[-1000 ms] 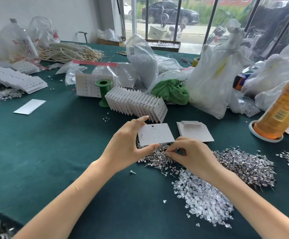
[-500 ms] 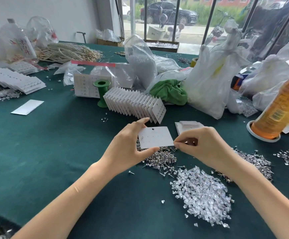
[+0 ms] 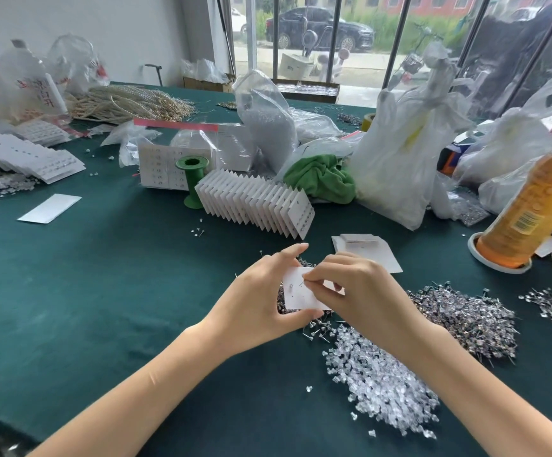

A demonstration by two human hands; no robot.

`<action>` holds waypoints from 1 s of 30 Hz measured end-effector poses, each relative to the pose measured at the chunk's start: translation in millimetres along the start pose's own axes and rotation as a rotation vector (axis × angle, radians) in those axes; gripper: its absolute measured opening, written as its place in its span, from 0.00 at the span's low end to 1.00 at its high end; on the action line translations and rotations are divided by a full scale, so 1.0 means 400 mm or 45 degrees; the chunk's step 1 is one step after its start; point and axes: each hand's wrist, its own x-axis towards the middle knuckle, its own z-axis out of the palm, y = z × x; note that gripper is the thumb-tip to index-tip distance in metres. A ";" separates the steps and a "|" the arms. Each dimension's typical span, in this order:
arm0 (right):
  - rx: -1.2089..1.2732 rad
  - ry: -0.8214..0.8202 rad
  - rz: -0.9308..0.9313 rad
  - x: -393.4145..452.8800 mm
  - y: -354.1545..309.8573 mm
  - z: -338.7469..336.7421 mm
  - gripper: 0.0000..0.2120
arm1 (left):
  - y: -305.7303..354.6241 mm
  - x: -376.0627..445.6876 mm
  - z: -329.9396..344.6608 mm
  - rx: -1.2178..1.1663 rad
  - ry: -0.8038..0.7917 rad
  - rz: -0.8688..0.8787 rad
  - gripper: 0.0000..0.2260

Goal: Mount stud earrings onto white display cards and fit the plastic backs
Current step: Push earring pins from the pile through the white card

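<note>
Head view: on the green tabletop (image 3: 70, 291), the left hand (image 3: 254, 301) pinches a white display card (image 3: 296, 296) by its edges, above a half-hidden heap of stud earrings (image 3: 320, 328). One stud (image 3: 291, 286) sits in the card. The right hand (image 3: 357, 291) covers the card's right half, fingertips pinching a barely visible stud pin (image 3: 302, 283). Clear plastic backs (image 3: 380, 387) lie below the right wrist.
</note>
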 end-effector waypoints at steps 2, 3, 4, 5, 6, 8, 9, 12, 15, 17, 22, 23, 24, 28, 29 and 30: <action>-0.031 -0.004 -0.013 -0.001 0.002 0.002 0.04 | 0.000 -0.001 0.001 0.004 -0.005 0.008 0.38; -0.045 -0.009 -0.020 -0.002 0.004 0.002 0.03 | -0.001 -0.001 0.002 0.004 -0.004 0.009 0.38; -0.063 -0.015 -0.029 -0.002 0.006 0.002 0.03 | -0.002 -0.001 0.002 0.003 -0.001 0.007 0.38; -0.087 -0.022 -0.041 -0.002 0.008 0.001 0.03 | -0.002 0.000 0.002 0.004 0.001 0.007 0.38; -0.116 -0.029 -0.053 -0.002 0.009 0.000 0.04 | -0.003 -0.001 0.001 0.004 0.002 0.008 0.38; -0.160 -0.038 -0.069 -0.001 0.009 -0.002 0.05 | -0.003 -0.001 0.001 0.001 0.004 0.009 0.38; -0.175 -0.042 -0.072 -0.001 0.009 -0.004 0.05 | -0.003 -0.002 0.001 0.000 0.003 0.010 0.38; -0.211 -0.067 -0.087 -0.003 0.006 -0.006 0.05 | -0.002 0.000 0.004 0.006 -0.003 0.010 0.38; -0.228 -0.087 -0.100 -0.002 0.004 -0.007 0.06 | -0.002 0.000 0.007 0.012 -0.013 0.016 0.38; -0.248 -0.098 -0.120 -0.001 -0.002 -0.007 0.07 | -0.001 0.000 0.008 0.006 -0.012 0.019 0.38; -0.281 -0.094 -0.114 -0.004 -0.003 -0.010 0.08 | 0.000 0.001 0.009 0.017 -0.015 0.027 0.38; -0.293 -0.085 -0.113 -0.003 0.000 -0.012 0.08 | -0.001 0.001 0.009 0.018 -0.017 0.027 0.38; -0.312 -0.076 -0.117 -0.002 0.002 -0.014 0.08 | -0.002 0.002 0.008 0.019 -0.019 0.026 0.38; -0.456 -0.089 -0.182 -0.001 -0.002 -0.015 0.10 | -0.003 0.003 0.006 0.019 -0.007 0.025 0.38; -0.485 -0.096 -0.199 -0.002 -0.003 -0.014 0.11 | -0.003 0.003 0.006 0.024 -0.006 0.025 0.38; -0.505 -0.101 -0.215 -0.003 -0.004 -0.012 0.12 | -0.002 0.003 0.007 0.027 -0.009 0.029 0.38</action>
